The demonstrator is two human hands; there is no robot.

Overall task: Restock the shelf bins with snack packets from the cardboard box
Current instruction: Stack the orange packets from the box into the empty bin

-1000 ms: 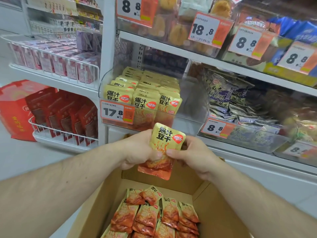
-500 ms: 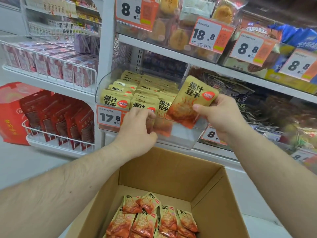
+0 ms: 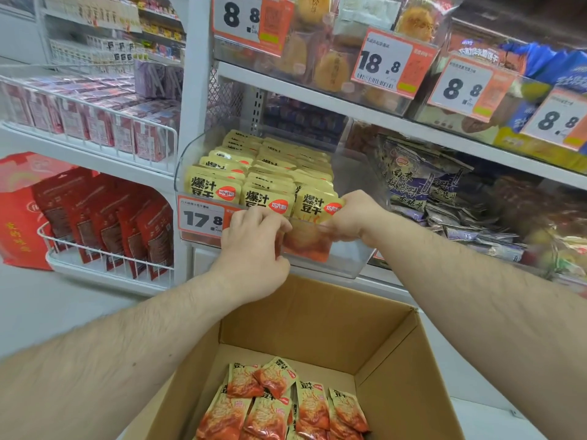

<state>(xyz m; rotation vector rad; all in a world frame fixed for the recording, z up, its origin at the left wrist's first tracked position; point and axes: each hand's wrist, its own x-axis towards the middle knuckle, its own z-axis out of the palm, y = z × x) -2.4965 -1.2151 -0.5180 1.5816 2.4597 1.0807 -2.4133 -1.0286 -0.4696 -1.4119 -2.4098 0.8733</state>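
Pinching packet [image 3: 313, 206] between right hand [image 3: 355, 217] fingers [image 3: 338, 223].

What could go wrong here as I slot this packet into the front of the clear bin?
The packet in your right hand sits at the open end of its row; with empty space to its right it may tip over once released. Your left hand grips the bin's front wall beside the 17.8 price tag, so pulling could dislodge the tag or tilt the clear bin.
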